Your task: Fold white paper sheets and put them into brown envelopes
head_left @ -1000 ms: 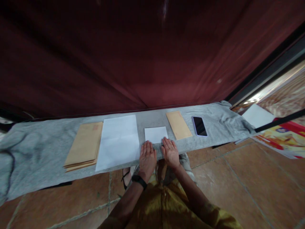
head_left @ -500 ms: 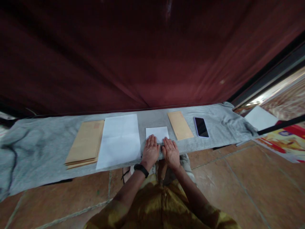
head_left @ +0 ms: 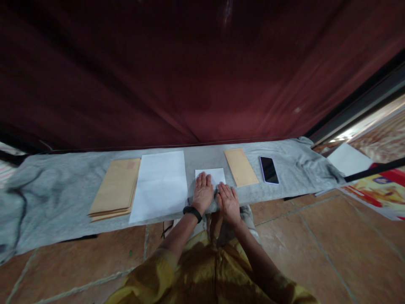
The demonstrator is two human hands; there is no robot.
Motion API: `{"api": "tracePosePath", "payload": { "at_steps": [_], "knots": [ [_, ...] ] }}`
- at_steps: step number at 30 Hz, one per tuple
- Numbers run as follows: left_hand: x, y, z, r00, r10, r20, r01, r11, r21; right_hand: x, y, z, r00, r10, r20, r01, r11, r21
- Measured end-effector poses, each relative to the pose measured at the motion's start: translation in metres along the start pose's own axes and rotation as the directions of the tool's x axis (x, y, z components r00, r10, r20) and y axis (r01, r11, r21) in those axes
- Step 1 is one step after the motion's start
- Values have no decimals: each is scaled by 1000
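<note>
A small folded sheet of white paper (head_left: 214,173) lies on the grey cloth in front of me. My left hand (head_left: 202,192) rests flat on its left part, fingers stretched forward and covering some of it. At the paper's near right corner, my right hand (head_left: 228,203) lies flat with the fingertips touching it. Left of my hands is a larger white sheet (head_left: 161,183), and beyond that a stack of brown envelopes (head_left: 115,185). To the right of the paper is a single brown envelope (head_left: 241,168), lying at a slant.
A phone (head_left: 268,170) lies right of the single envelope. Grey cloth (head_left: 60,185) covers the long narrow surface, with a dark red curtain (head_left: 196,84) hanging behind it. Past the right end are a white sheet (head_left: 349,159) and a colourful printed box or poster (head_left: 384,192).
My left hand has slid forward and slightly right, further over the folded paper. My right hand has stayed near the paper's near right corner. The view has shifted slightly.
</note>
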State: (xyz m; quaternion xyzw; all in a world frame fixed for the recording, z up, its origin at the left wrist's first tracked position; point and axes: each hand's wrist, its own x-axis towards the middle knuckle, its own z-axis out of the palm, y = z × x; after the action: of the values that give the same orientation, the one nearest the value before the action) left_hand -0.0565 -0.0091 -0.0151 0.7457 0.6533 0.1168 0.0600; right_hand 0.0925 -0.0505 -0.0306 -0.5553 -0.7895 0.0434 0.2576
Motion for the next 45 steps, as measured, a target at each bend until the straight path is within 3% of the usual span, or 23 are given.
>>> {"api": "tracePosePath", "payload": {
  "at_steps": [8, 16, 29, 37, 45],
  "knots": [
    [-1, -3, -2, 999, 27, 32, -27, 1000, 10, 37, 0, -3, 982, -123, 142, 107, 987, 116],
    [2, -2, -5, 999, -1, 47, -1, 999, 41, 67, 12, 10, 982, -121, 148, 106, 989, 102],
    [11, -3, -17, 998, 8, 67, -11, 999, 46, 68, 25, 23, 998, 1, 70, 0, 1000, -3],
    [10, 2, -22, 998, 25, 66, -26, 1000, 17, 58, 24, 19, 998, 23, 67, -19, 998, -61],
    [1, 2, -10, 998, -23, 65, 19, 998, 64, 58, 21, 15, 992, 46, 114, -32, 993, -116]
  ]
}}
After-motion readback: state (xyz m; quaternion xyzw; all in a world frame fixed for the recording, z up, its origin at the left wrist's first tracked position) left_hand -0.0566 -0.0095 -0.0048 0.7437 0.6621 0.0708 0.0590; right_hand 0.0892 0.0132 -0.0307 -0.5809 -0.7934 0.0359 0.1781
